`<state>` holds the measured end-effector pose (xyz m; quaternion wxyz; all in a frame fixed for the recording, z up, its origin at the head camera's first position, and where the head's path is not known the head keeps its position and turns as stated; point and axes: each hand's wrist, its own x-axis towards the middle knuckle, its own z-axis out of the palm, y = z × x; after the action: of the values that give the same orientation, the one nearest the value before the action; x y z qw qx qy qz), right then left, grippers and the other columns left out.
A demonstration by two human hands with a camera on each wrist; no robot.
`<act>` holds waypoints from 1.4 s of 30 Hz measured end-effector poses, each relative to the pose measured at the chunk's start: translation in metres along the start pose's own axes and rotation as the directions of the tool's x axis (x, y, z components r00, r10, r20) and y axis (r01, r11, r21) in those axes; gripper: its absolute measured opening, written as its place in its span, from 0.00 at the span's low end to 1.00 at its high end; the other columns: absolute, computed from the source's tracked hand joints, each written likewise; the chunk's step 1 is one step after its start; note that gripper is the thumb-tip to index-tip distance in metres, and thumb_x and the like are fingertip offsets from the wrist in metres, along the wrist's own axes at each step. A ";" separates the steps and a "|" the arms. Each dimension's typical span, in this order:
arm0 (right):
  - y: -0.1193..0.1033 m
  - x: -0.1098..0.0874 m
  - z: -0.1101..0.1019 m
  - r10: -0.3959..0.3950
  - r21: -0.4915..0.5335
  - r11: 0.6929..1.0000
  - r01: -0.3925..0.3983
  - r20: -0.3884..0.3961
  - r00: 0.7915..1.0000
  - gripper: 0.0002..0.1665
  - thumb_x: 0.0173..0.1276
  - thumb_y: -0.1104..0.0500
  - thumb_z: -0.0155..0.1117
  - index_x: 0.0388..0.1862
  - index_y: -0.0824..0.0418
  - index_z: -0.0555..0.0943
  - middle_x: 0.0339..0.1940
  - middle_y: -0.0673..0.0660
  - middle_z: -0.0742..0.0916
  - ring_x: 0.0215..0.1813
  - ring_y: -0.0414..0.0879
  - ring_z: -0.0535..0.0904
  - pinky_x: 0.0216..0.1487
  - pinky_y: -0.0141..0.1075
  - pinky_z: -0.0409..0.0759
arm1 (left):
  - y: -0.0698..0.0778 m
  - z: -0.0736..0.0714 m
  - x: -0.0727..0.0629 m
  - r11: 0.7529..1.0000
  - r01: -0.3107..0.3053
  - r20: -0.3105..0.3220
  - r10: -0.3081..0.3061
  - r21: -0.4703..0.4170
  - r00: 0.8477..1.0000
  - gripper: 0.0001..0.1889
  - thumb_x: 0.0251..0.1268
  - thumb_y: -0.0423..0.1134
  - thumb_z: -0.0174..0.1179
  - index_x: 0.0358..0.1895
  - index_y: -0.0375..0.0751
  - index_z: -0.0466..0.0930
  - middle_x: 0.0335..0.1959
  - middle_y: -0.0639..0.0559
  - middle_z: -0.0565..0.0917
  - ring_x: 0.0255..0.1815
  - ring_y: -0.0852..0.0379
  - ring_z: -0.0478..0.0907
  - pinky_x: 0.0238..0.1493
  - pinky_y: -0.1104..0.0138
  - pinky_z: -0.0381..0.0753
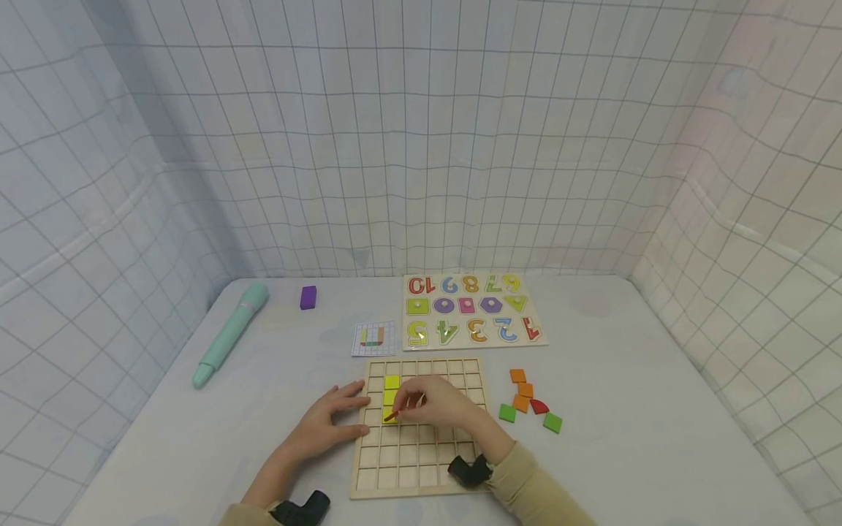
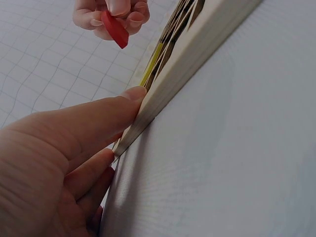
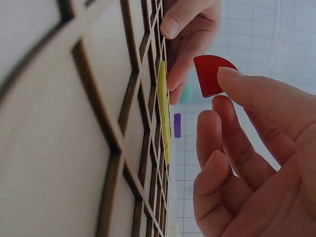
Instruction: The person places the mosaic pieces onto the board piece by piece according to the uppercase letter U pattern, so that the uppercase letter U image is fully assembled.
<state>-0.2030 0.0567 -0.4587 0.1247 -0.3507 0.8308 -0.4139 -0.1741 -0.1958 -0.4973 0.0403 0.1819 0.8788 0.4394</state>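
A wooden grid board lies on the table, with a column of yellow square tiles set in cells at its upper left. My right hand pinches a red quarter-circle tile between thumb and fingers, just above the lowest visible yellow tile. My left hand rests along the board's left edge, fingers extended and thumb against the rim. Right of the board lie loose tiles: several orange squares, two green squares and another red quarter-circle.
Behind the board is a small pattern card showing a coloured U shape. A number-and-shape puzzle board stands at the back right. Farther left are a purple block and a long mint-green stick-like object. Grid-patterned cloth encloses the table.
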 end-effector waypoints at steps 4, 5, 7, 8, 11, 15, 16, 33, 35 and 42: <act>0.002 0.001 0.004 0.028 0.017 0.999 -0.029 0.028 0.999 0.03 0.60 0.58 0.69 0.30 0.50 0.82 0.27 0.40 0.81 0.31 0.33 0.74 0.34 0.25 0.77 | 0.000 0.000 0.000 1.000 -0.007 0.002 0.007 0.002 1.000 0.27 0.50 0.50 0.70 0.54 0.41 0.80 0.68 0.44 0.66 0.71 0.40 0.54 0.73 0.47 0.43; 0.002 0.001 0.004 0.038 0.022 0.999 -0.038 0.035 0.999 0.03 0.60 0.58 0.69 0.30 0.50 0.82 0.27 0.40 0.81 0.30 0.33 0.73 0.33 0.25 0.77 | 0.000 -0.001 0.000 1.000 -0.007 0.003 0.007 0.002 1.000 0.27 0.50 0.50 0.70 0.54 0.41 0.80 0.68 0.44 0.66 0.71 0.40 0.54 0.73 0.47 0.43; 0.002 0.001 0.005 0.047 0.031 0.998 -0.048 0.047 0.998 0.03 0.60 0.59 0.69 0.30 0.50 0.82 0.26 0.41 0.81 0.29 0.33 0.73 0.32 0.26 0.76 | 0.000 0.000 0.000 1.000 -0.004 0.005 0.004 0.000 1.000 0.27 0.50 0.50 0.70 0.54 0.42 0.80 0.68 0.45 0.66 0.72 0.40 0.53 0.73 0.47 0.43; 0.003 0.001 0.006 0.049 0.037 0.998 -0.051 0.052 0.997 0.03 0.60 0.59 0.69 0.30 0.51 0.82 0.26 0.42 0.81 0.29 0.34 0.73 0.32 0.26 0.76 | 0.000 0.000 0.000 1.000 -0.002 0.005 0.002 0.000 1.000 0.28 0.50 0.50 0.70 0.54 0.42 0.80 0.68 0.45 0.66 0.72 0.40 0.53 0.73 0.47 0.43; 0.004 0.000 0.007 0.048 0.036 0.998 -0.050 0.068 0.997 0.04 0.60 0.60 0.68 0.31 0.50 0.82 0.25 0.42 0.82 0.28 0.33 0.74 0.32 0.25 0.77 | -0.001 0.000 0.000 1.000 0.006 0.006 -0.006 -0.003 1.000 0.28 0.50 0.50 0.70 0.55 0.42 0.80 0.68 0.45 0.66 0.72 0.40 0.52 0.72 0.46 0.43; 0.005 0.000 0.009 0.048 0.035 0.998 -0.051 0.098 0.994 0.04 0.60 0.59 0.69 0.31 0.50 0.82 0.25 0.41 0.82 0.28 0.33 0.74 0.32 0.25 0.77 | -0.002 0.001 0.001 1.000 0.011 0.008 -0.011 -0.002 1.000 0.28 0.50 0.51 0.70 0.54 0.43 0.80 0.68 0.46 0.66 0.72 0.40 0.52 0.72 0.45 0.43; 0.005 0.000 0.009 0.050 0.036 0.998 -0.054 0.104 0.993 0.04 0.60 0.59 0.69 0.31 0.50 0.82 0.25 0.41 0.82 0.28 0.33 0.74 0.31 0.25 0.77 | -0.002 0.001 0.001 1.000 0.012 0.008 -0.012 -0.002 1.000 0.27 0.50 0.51 0.70 0.55 0.43 0.80 0.69 0.46 0.66 0.72 0.40 0.51 0.72 0.45 0.43; 0.005 -0.002 0.015 -0.015 -0.106 0.994 0.029 0.124 0.992 0.02 0.60 0.53 0.68 0.32 0.46 0.83 0.24 0.37 0.80 0.26 0.31 0.73 0.27 0.24 0.75 | -0.001 0.000 0.001 1.000 -0.018 -0.005 0.018 0.008 1.000 0.27 0.50 0.49 0.70 0.54 0.41 0.80 0.68 0.44 0.66 0.71 0.40 0.55 0.72 0.47 0.44; 0.005 -0.001 0.015 -0.013 -0.138 0.990 0.027 0.100 0.995 0.02 0.59 0.53 0.68 0.31 0.46 0.83 0.24 0.37 0.79 0.26 0.31 0.72 0.27 0.23 0.74 | -0.001 0.000 0.001 1.000 -0.020 -0.005 0.020 0.006 1.000 0.27 0.50 0.49 0.70 0.54 0.40 0.80 0.68 0.44 0.67 0.71 0.40 0.55 0.72 0.47 0.44; 0.003 0.000 0.014 -0.022 -0.274 0.961 0.028 0.024 0.999 0.02 0.56 0.54 0.69 0.28 0.45 0.83 0.21 0.36 0.77 0.25 0.30 0.71 0.26 0.22 0.72 | -0.002 0.000 0.001 1.000 -0.017 -0.005 0.018 0.004 1.000 0.27 0.50 0.49 0.70 0.54 0.41 0.80 0.68 0.44 0.67 0.71 0.40 0.54 0.73 0.48 0.44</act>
<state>-0.1976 0.0495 -0.4695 0.0783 -0.3795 0.8742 -0.2928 -0.1757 -0.1963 -0.4985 0.0341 0.1886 0.8780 0.4385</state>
